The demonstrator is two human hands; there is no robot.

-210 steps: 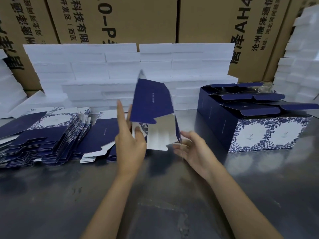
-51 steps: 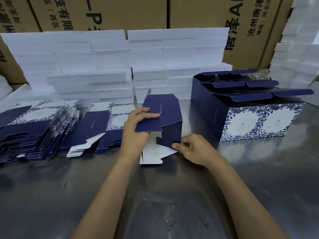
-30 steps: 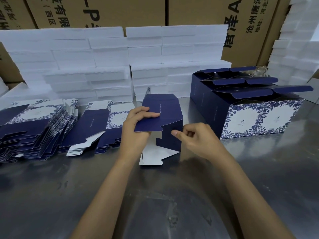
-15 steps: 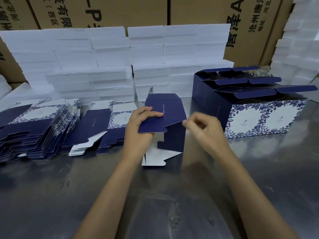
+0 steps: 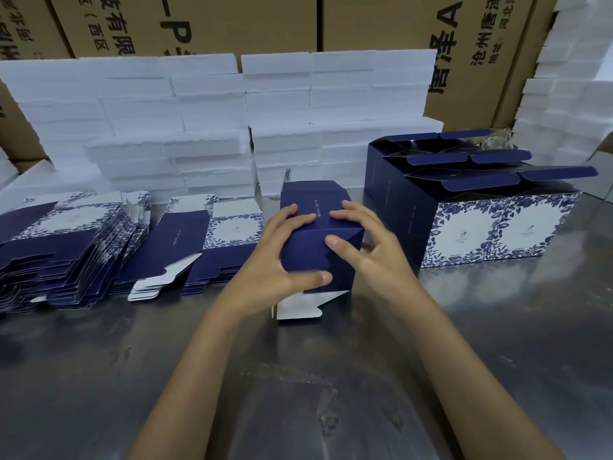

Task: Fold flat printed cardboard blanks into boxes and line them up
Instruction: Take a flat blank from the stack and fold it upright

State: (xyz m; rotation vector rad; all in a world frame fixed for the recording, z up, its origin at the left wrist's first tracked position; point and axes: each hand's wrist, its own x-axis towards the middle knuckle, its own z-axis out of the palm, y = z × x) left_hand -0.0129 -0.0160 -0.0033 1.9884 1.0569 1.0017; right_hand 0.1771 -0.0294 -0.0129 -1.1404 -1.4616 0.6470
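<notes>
Box (image 5: 313, 207) clasped by L hand (image 5: 275, 260), R hand (image 5: 368, 247); far side hidden.

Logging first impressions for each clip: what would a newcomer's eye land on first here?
The two hands at centre: the left hand and right hand clasp a half-folded navy box standing on the steel table. To the right stands a block of finished boxes with floral fronts, flaps still open; to the left lie fanned stacks of flat blanks.

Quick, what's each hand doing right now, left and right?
Left hand: grips the half-folded box, thumb on its near face.
Right hand: holds the same box, fingers on top.
</notes>
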